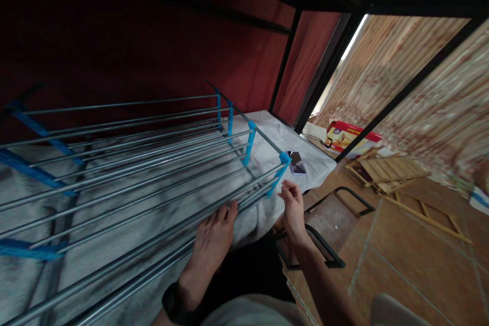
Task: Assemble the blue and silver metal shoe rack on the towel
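Note:
A rack of grey metal tubes (114, 263) with blue plastic brackets lies across a pale cloth-covered surface. My left hand (214, 237) has its fingers curled over the front tubes, near their right end; a dark watch (176, 303) is on that wrist. Just right of the front blue bracket (280, 173), my right hand (294, 211) is raised with thumb and fingertips pinched together. Whatever may be between those fingertips is too small to make out. The bracket joins the tube ends to a dark side bar (263, 135).
A phone (297, 162) lies on the cloth (277, 130) beyond the rack. Black metal posts frame the surface. On the tiled floor to the right are a black-framed stool or chair (332, 219), folded wooden pieces (393, 169) and a red and yellow box (353, 137).

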Demonstrator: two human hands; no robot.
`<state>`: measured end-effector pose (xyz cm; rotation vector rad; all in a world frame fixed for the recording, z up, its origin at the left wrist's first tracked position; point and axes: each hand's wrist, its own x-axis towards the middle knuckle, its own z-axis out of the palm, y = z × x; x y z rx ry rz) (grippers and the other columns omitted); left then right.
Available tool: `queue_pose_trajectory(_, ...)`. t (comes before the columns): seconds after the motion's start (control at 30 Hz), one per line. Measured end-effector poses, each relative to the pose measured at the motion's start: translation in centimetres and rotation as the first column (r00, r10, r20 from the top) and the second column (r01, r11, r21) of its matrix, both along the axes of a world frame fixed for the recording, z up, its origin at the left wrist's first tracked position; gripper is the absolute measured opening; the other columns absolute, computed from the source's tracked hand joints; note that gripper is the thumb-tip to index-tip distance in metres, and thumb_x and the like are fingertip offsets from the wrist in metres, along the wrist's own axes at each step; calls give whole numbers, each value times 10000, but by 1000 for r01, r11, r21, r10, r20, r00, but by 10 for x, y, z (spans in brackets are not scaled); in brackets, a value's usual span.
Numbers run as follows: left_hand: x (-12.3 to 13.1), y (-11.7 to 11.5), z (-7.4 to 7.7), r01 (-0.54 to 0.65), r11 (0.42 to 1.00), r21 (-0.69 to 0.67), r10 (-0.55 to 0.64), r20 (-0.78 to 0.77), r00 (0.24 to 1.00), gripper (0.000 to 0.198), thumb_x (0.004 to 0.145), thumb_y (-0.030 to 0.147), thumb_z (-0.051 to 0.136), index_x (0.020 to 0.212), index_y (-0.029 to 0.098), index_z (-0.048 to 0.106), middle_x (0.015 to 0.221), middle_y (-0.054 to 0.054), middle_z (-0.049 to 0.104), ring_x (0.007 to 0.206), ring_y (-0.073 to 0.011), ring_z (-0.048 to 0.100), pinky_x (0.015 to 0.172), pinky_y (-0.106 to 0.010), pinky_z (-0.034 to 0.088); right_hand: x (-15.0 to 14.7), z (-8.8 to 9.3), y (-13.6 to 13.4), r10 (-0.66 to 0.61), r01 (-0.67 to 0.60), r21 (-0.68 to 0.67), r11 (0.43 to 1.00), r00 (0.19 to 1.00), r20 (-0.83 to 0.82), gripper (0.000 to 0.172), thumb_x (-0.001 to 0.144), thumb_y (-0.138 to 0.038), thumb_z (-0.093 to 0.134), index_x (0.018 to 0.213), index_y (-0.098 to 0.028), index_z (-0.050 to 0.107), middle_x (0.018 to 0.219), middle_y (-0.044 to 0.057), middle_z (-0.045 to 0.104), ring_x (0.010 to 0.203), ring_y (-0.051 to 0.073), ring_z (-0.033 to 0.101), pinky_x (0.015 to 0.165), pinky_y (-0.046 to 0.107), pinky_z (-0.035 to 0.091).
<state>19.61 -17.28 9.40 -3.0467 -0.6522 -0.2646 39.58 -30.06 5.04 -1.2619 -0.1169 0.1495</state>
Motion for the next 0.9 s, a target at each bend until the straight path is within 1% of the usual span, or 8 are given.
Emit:
queue_pose_trajectory(0.13,1,0,-2,-2,1000,-1,2,1,1000,456,984,57,465,1406,184,579,1113,-108,748,882,-198,726,772,-298,551,3,-3,-1,9,-6,-76,997,999,45,376,747,-305,717,1123,-277,704,1181,7,683,1133,179,566,984,293,446)
queue_pose_trajectory(0.2,1,1,-3,0,1000,4,0,0,1000,451,995,66,460,1414,186,575,1128,-106,750,883,-196,728,772,-296,550,2,0,0,30,-26,-87,996,999,36,428,759,-303,705,1187,-290,698,1271,11,671,1227,190,547,1033,304,431)
queue_pose_trajectory(0.27,1,1,-3,-1,1000,7,1,-4,1000,441,1005,72,459,1415,182,579,1124,-104,752,872,-197,728,767,-303,552,0,4,3,62,-60,-72,996,998,22,462,764,-302,701,1225,-291,689,1331,18,660,1275,198,540,1061,316,429)
queue_pose_trajectory(0.37,2,1,-4,5,1000,7,-5,-8,1000,435,1014,68,450,1412,175,588,1115,-103,752,865,-202,729,766,-318,557,-3,8,7,104,-104,-30,994,995,9,483,771,-303,701,1253,-282,678,1365,25,661,1283,200,561,1083,330,436)
queue_pose_trajectory(0.57,3,1,-6,-2,1000,6,2,-6,1000,431,1014,65,455,1408,175,591,1133,-106,747,888,-205,736,772,-315,561,-4,10,10,122,-122,28,992,993,-3,496,765,-298,723,1257,-274,673,1370,32,679,1291,213,592,1096,350,458)
queue_pose_trajectory(0.7,6,2,-5,3,1000,6,-3,-25,1000,448,1002,50,465,1414,177,589,1131,-100,748,896,-203,737,780,-312,569,-2,9,10,134,-134,33,990,991,18,485,770,-302,720,1251,-271,672,1350,35,691,1277,214,607,1090,353,467)
queue_pose_trajectory(0.9,10,4,-9,-12,1000,-13,12,-63,998,465,1011,66,464,1441,194,586,1163,-99,743,908,-214,741,801,-341,591,2,1,11,137,-136,-12,991,986,100,498,792,-300,659,1285,-232,648,1365,71,677,1257,229,613,1139,407,424)
